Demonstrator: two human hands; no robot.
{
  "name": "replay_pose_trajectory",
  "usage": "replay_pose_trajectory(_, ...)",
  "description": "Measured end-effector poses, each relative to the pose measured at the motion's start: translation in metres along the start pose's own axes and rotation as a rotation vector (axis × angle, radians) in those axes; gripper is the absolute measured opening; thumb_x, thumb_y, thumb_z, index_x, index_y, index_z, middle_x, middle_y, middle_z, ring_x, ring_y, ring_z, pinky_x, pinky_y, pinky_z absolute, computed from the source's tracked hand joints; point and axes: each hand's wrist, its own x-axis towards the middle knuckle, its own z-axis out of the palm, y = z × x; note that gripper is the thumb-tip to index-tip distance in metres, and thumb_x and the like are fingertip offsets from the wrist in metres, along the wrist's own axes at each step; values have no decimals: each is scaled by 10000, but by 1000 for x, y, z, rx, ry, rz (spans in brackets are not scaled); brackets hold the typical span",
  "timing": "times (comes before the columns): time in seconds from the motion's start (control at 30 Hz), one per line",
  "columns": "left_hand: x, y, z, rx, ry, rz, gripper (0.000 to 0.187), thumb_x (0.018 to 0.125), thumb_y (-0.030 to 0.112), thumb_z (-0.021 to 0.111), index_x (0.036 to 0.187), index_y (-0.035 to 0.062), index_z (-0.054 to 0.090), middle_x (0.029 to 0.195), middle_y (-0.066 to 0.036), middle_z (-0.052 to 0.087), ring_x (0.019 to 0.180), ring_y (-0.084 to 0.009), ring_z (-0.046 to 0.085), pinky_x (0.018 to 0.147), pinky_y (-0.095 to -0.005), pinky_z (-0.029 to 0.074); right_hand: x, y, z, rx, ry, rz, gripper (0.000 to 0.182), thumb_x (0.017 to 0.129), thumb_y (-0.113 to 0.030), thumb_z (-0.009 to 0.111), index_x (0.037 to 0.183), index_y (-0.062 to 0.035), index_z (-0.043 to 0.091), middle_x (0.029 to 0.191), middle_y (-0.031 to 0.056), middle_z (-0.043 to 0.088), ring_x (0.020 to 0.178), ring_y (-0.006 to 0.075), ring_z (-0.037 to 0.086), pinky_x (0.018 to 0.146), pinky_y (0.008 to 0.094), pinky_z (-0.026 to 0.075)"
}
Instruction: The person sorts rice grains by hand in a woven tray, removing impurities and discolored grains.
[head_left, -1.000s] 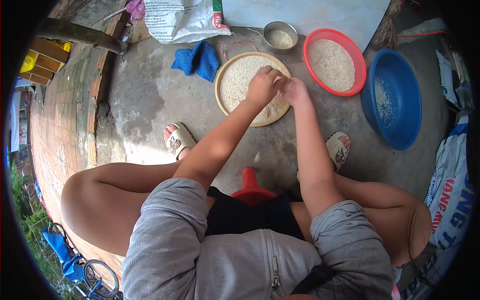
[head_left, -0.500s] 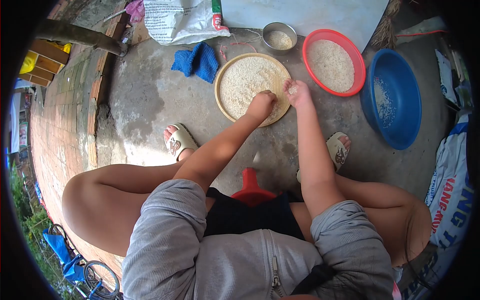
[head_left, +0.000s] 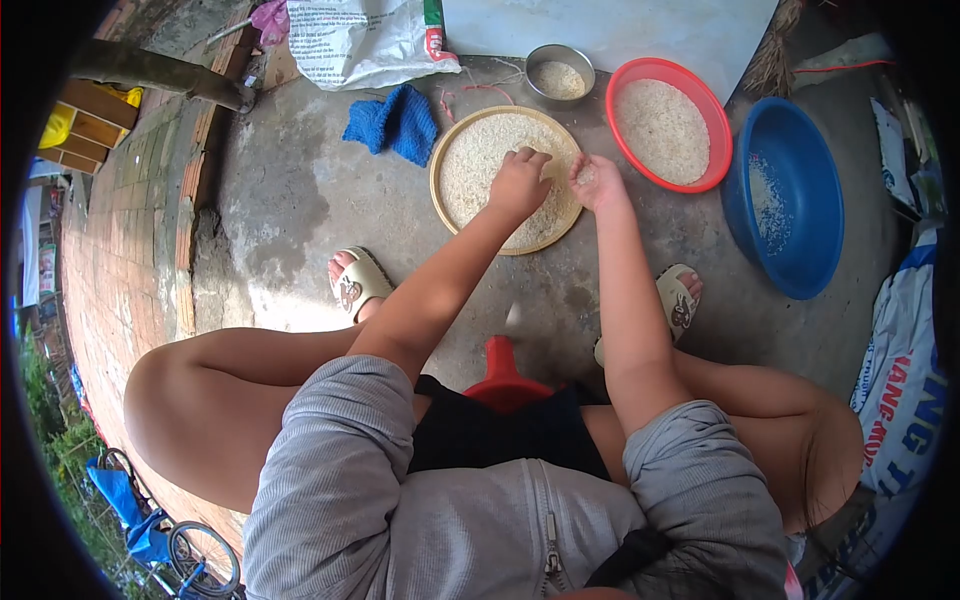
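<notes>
I squat on a stained grey concrete floor [head_left: 300, 190] in bright daylight. A red brick pavement [head_left: 120, 260] borders it on my left, running toward greenery [head_left: 55, 440] and a parked bicycle [head_left: 195, 555].

The woven tray [head_left: 452, 143] is tan, its rice [head_left: 480, 165] off-white. The basin [head_left: 720, 150] beside it is red, the next basin [head_left: 800, 240] blue. A blue knitted cloth [head_left: 397, 122] lies on the grey concrete floor [head_left: 300, 200]. The small bowl [head_left: 560, 60] looks metallic, perhaps steel. The sleeves [head_left: 340, 460] are grey and ribbed.
</notes>
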Motion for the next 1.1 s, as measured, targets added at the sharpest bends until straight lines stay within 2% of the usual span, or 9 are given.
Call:
replay_pose_trajectory(0.1,-28,-11,16,214,-186,306,337,729,201,669,1046,107,602,1115,-85,565,959,-277,555,823,-370,487,4,-4,-2,55,75,-31,213,912,-195,422,884,-9,523,785,72,532,689,178,528,641,294,477)
replay_pose_trajectory(0.2,-46,-21,33,169,-394,287,343,706,172,660,1035,103,592,1136,-79,558,959,-247,552,784,-338,498,7,-3,-7,54,101,-39,242,919,-208,398,874,-9,527,790,75,535,687,182,527,640,304,477)
replay_pose_trajectory(0.33,-29,-19,31,-24,-350,153,134,689,77,637,816,40,657,829,-97,654,733,-273,622,686,-337,515,11,4,-9,-29,82,-53,276,926,-217,365,880,-1,530,783,85,540,681,195,529,641,312,474)
replay_pose_trajectory(0.47,6,10,4,-250,-146,60,96,685,55,656,774,29,680,716,-125,643,645,-272,631,653,-347,514,1,7,4,-84,85,-33,266,924,-207,364,892,6,520,813,92,561,675,183,547,624,299,481)
replay_pose_trajectory(0.53,18,22,-1,-423,-61,52,134,683,64,684,815,42,696,738,-114,653,666,-241,640,650,-331,515,17,14,0,-120,-15,-29,256,922,-202,367,900,6,514,828,89,569,671,166,553,613,285,485)
replay_pose_trajectory(0.7,32,33,-16,-179,-88,127,299,713,127,691,1007,79,661,986,-139,642,834,-281,635,756,-345,512,18,19,4,-92,-161,53,213,916,-168,385,900,5,508,828,78,576,648,144,553,603,266,497)
replay_pose_trajectory(0.8,25,12,-9,-80,14,53,371,738,195,685,1083,75,622,1074,-177,598,946,-326,595,839,-379,478,-2,11,10,-42,10,44,218,915,-169,389,873,-4,524,788,80,565,653,172,545,638,298,501)
replay_pose_trajectory(0.9,6,-4,8,-63,-160,1,394,776,225,652,1097,6,589,1097,-171,589,1034,-343,547,893,-398,446,10,-3,-8,-27,10,-6,277,925,-209,357,857,-7,534,765,81,553,679,194,540,666,321,488)
replay_pose_trajectory(1.1,-49,-4,47,-24,-203,341,314,753,103,598,1056,19,604,1083,-104,591,1005,-266,564,847,-348,481,8,-10,-11,26,135,-83,314,928,-234,329,859,-13,542,740,86,548,674,199,535,640,315,469)
